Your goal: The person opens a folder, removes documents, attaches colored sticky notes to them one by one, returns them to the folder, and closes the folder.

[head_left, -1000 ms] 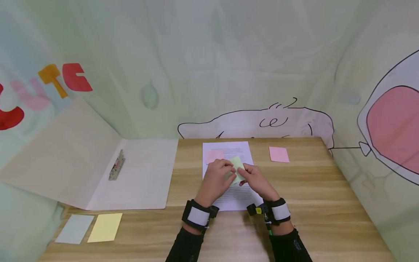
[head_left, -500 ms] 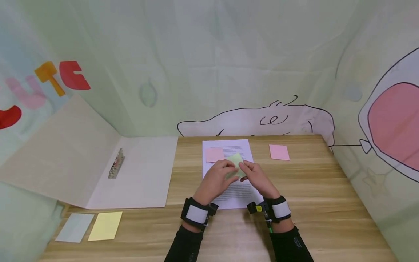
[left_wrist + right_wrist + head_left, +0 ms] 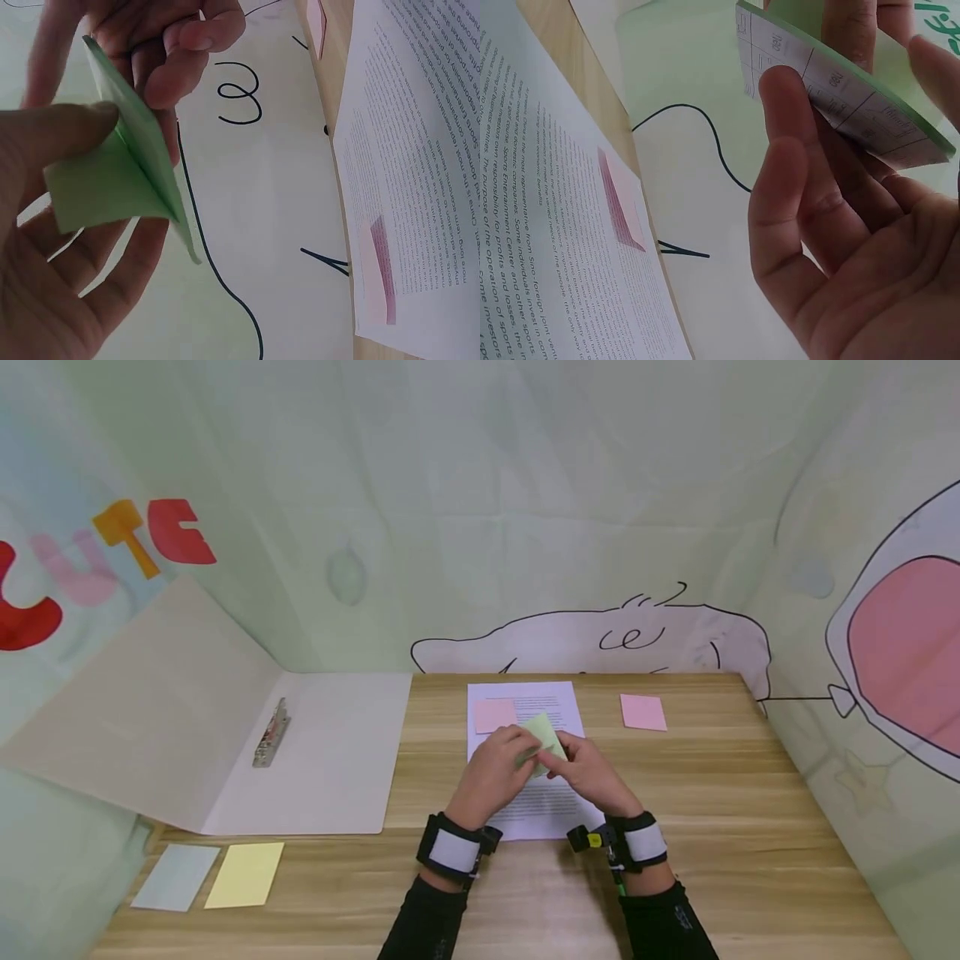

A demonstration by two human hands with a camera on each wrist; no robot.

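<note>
Above a printed sheet of paper (image 3: 543,814), both hands hold a small pad of green sticky notes (image 3: 543,727). My left hand (image 3: 487,779) pinches the pad's top note (image 3: 97,191) between thumb and fingers; in the left wrist view that note bends away from the rest of the pad. My right hand (image 3: 594,775) grips the pad from the other side, its fingers under the printed backing (image 3: 855,101) seen in the right wrist view. A pink sticky note (image 3: 495,716) lies on the upper left of the printed sheet, left of the pad.
On the wooden table (image 3: 720,827), another pink sticky note (image 3: 643,712) lies at the back right. To the left, a folder (image 3: 337,768) lies spread, its cover raised against the curtain, with a metal clip (image 3: 270,735) inside. Grey (image 3: 176,877) and yellow (image 3: 246,875) notes lie in front of it.
The right thumb has slid down and left on the green pad, towards the left fingers. Both hands stay over the printed sheet; the head view shifts slightly.
</note>
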